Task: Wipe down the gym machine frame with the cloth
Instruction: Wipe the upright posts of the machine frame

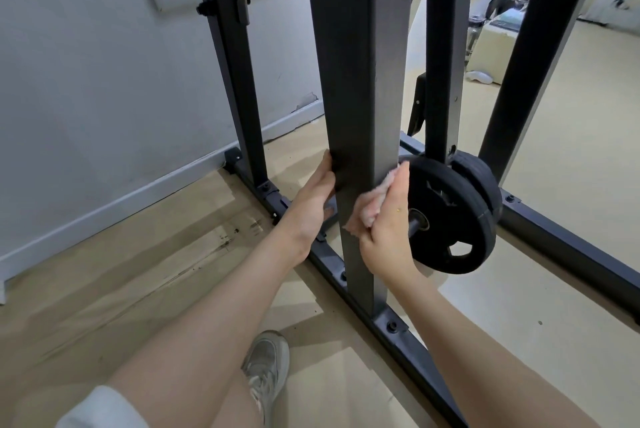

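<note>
Two bare hands working low on one dark upright post [360,81] of the gym machine frame. Left hand [313,201] lying flat along the post's left face, fingers straight and together, thumb tip touching the front edge, curling round nothing. Right hand [388,220] pressing a pale pink cloth [372,204] against the post's right front edge, fingers extended over the cloth and thumb tucking it in, so pinching it in a bunch between palm and metal. Cloth sitting between the right palm and the post, one corner hanging down just below the thumb. Black weight plate [450,216] standing upright on a peg just beside the right hand, behind the knuckles, a second plate [476,182] leaning close behind it. Post bolting down into a dark base rail [398,327] running along a beige floor [519,306]. Grey sneaker [266,363] resting on flattened cardboard [138,254] near the rail. Grey wall [86,81] standing at the left behind another upright.
</note>
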The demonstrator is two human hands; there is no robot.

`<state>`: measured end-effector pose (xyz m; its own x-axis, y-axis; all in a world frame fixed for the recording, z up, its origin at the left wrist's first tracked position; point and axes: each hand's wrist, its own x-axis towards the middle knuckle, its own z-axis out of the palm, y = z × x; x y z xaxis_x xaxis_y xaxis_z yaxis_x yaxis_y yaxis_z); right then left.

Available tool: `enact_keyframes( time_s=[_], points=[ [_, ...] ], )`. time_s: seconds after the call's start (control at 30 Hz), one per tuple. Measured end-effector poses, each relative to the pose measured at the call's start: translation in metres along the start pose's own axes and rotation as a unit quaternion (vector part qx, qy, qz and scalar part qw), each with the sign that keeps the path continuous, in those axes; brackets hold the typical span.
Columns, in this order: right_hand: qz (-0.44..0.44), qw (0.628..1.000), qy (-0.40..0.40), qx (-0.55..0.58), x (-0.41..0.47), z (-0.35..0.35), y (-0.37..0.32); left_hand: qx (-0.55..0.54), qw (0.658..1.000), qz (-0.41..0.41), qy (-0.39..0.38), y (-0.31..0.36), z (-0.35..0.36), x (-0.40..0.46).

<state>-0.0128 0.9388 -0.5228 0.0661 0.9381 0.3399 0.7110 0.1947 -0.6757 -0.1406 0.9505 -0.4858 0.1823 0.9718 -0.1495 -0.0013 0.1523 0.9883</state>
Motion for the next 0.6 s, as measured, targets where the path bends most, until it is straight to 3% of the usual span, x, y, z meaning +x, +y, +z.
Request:
enact_keyframes(
  time_s=[0.07,0.17,0.3,0.47,0.6],
  points=[
    [0.114,0.978,0.024,0.172,0.004,0.005,0.001,0.007,1.0,-0.007,0.002,-0.003,0.001,0.002],
    [0.009,0.997,0.064,0.042,0.017,0.006,-0.019,-0.003,1.0,-0.005,0.005,-0.006,0.001,0.005],
    [-0.009,0.987,0.103,0.127,0.013,0.013,-0.024,0.0,1.0,-0.005,-0.003,-0.004,0.0,0.006],
    [0.058,0.969,0.058,0.231,-0.013,0.022,0.009,0.008,1.0,0.007,-0.003,-0.005,0.0,0.005],
    [-0.048,0.973,0.124,0.19,0.022,0.019,-0.003,-0.004,0.999,0.041,0.009,-0.015,-0.003,0.01]
  ],
)
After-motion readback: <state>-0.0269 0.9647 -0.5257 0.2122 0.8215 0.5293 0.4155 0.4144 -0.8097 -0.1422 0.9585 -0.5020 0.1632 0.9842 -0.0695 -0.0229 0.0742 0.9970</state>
